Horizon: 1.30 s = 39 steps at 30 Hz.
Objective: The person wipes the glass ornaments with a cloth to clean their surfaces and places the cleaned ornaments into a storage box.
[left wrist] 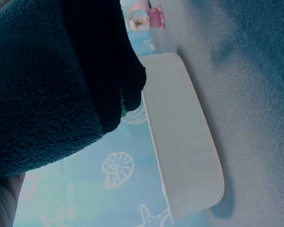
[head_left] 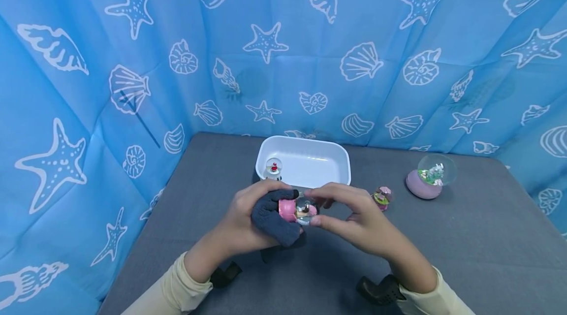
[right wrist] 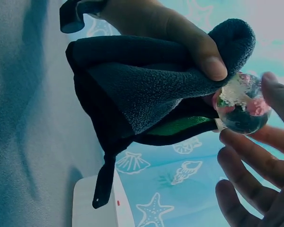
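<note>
Between the two hands is a small snow globe [head_left: 305, 211] with a pink base, tipped on its side over the table. My left hand [head_left: 239, 216] holds its base through a folded dark blue fleecy cloth [head_left: 276, 224]. In the right wrist view the cloth [right wrist: 151, 94] shows a green inner side, black trim and a hanging loop, and the left thumb presses it near the glass. My right hand [head_left: 354, 211] pinches the clear ball [right wrist: 244, 111] between thumb and fingers. White and pink figures show inside the ball.
Behind the hands stands a white tray [head_left: 314, 170] with a small snow globe [head_left: 273, 166] at its left end. To the right are a small pink-based globe [head_left: 382, 198] and a larger one on a purple base [head_left: 424, 184]. A blue shell-patterned curtain [head_left: 266, 83] surrounds the grey table.
</note>
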{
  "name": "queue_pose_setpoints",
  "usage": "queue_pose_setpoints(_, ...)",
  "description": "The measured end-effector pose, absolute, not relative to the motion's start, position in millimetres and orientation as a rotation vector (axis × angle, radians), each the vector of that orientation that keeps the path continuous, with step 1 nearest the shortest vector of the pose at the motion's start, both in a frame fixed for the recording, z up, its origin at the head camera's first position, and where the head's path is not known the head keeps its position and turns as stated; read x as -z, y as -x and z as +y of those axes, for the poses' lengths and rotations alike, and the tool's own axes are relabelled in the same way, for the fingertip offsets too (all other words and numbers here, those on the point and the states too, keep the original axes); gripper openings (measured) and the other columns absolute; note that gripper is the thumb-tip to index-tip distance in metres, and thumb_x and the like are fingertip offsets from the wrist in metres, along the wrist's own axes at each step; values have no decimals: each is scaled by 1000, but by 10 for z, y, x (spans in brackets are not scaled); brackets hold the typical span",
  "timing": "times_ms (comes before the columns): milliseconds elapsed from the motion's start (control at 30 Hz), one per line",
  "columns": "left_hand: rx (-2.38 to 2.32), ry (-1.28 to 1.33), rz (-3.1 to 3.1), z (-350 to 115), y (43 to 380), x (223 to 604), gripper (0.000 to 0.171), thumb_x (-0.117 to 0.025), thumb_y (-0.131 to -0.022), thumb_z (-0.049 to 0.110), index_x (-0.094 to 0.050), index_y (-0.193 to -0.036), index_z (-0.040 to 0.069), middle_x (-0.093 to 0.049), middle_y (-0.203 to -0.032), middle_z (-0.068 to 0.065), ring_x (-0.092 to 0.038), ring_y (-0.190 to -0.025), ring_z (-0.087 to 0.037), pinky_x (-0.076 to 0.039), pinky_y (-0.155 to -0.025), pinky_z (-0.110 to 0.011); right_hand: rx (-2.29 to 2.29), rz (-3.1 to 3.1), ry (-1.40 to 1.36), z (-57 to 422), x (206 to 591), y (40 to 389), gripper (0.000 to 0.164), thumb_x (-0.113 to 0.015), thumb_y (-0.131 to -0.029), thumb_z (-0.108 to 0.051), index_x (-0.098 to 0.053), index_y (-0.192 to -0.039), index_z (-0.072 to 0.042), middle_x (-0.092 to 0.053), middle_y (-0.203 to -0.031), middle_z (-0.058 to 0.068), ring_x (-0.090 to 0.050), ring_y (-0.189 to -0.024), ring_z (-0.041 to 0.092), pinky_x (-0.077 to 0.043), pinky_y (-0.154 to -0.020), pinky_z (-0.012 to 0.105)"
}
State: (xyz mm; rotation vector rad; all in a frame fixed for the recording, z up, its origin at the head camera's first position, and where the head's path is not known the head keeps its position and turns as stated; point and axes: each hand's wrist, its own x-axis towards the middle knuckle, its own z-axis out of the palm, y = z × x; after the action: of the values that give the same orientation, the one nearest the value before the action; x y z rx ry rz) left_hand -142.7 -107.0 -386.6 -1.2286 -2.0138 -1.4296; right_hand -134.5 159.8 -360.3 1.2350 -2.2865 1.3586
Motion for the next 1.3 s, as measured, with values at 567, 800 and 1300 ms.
queue_pose_setpoints(567,1398,1227,-2017,-1067,1426,3852,71,-99,-73,17,-62,-132,6,-72,-124,-9,-70,-113,-22,-59,-101,-34,-1388,-2285,-1222,1580,3568,1333,59,-89,-83,-4,-67,-137,-9,-71,-132,8,-69,-118,15,-63,-90,33)
queue_pose_setpoints(800,1429,1226,-2017,-1067,1435,3847,72,-99,-73,15,-61,-133,6,-71,-124,-10,-71,-113,-24,-59,-103,-34,-1361,-2085,-1353,1572,3575,1341,60,-88,-77,8,-70,-133,-4,-69,-133,16,-67,-124,19,-59,-98,24)
queue_pose_setpoints(1300,1425,1214,-2022,-1110,1462,3835,73,-99,-72,11,-61,-134,5,-71,-124,-11,-71,-113,-25,-59,-103,-36,-1334,-2127,-1286,1518,3600,1306,56,-89,-80,5,-71,-133,-3,-76,-125,13,-74,-112,16,-63,-89,28)
